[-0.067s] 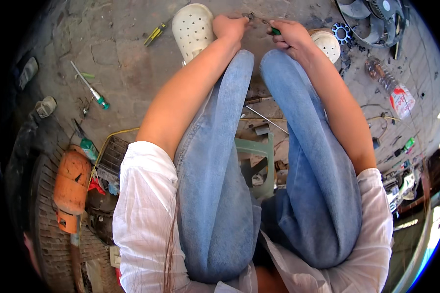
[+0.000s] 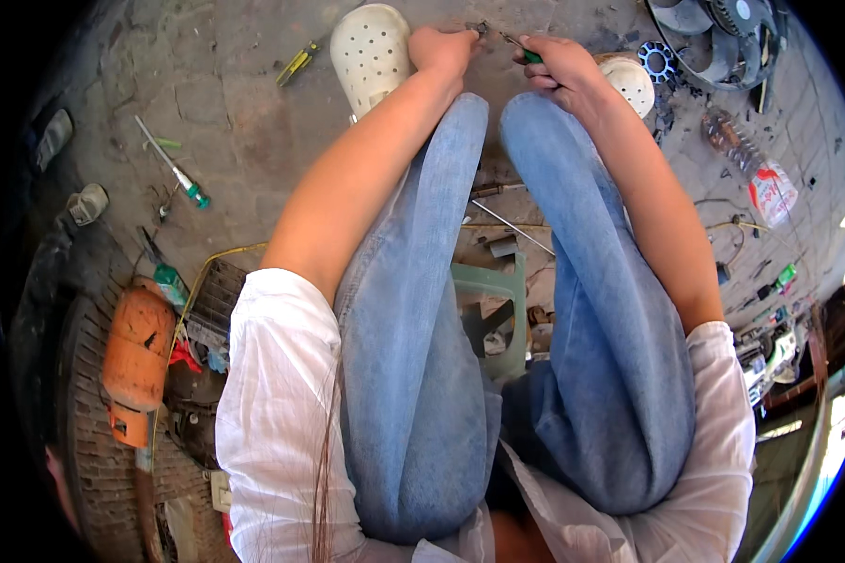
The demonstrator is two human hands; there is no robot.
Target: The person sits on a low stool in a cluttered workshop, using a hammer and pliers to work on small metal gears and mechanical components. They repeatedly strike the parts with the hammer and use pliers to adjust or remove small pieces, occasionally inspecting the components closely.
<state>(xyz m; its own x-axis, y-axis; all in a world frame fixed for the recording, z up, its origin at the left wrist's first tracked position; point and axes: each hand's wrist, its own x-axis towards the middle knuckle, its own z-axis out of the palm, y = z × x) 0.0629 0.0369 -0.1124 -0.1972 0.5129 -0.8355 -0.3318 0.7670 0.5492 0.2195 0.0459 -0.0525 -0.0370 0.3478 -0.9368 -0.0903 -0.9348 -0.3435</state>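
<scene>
Both my hands are at the top of the view, beyond my knees. My left hand (image 2: 441, 53) is closed in a pinch on a small dark metal piece (image 2: 482, 28), just past the white clog (image 2: 368, 52) on my left foot. My right hand (image 2: 565, 68) is closed around a green-handled tool (image 2: 532, 56); its thin metal tip points toward the small piece, with a narrow gap between them. My fingers hide most of the tool, so its exact kind is unclear. The other white clog (image 2: 629, 84) shows partly behind my right wrist.
Yellow-handled pliers (image 2: 298, 66) lie left of the clog. A black fan part (image 2: 723, 38), a black ring (image 2: 656, 63) and a plastic bottle (image 2: 751, 164) are at right. A green-tipped syringe-like tube (image 2: 174, 164), an orange cylinder (image 2: 139, 347) and a green stool (image 2: 507, 281) are nearby.
The tip of the green-handled tool has shifted slightly up and to the left. My left hand stays almost where it was.
</scene>
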